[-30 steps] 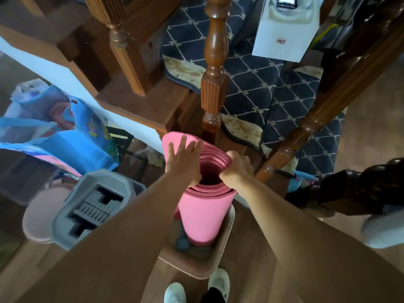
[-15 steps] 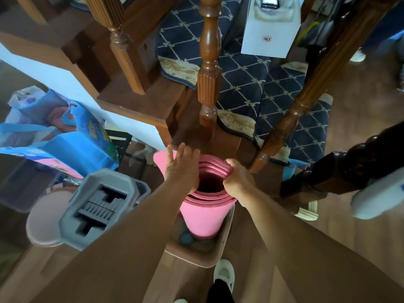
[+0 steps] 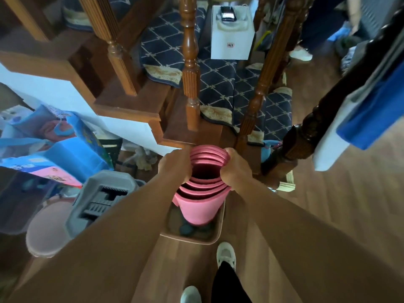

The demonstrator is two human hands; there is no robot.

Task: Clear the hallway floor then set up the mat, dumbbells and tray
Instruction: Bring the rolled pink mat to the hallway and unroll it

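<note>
The tray (image 3: 215, 234) on the floor holds the rolled pink mat (image 3: 201, 206) upright, among dark lumps that may be the dumbbells. Above the tray, the left hand (image 3: 175, 165), spread flat a second ago, now clasps the roll's rim. The right hand (image 3: 235, 169) pinches the opposite edge. A lift-out looks ready.

The rolled pink foam mat (image 3: 201, 206) looks matt and soft. The shallow brown tray (image 3: 215, 234) under it looks like smooth plastic. The turned wooden balusters (image 3: 190, 51) gleam with varnish. The navy patterned stair carpet (image 3: 220, 84) is woven cloth, and the grey wringer bucket (image 3: 102, 193) is matt plastic.
</note>
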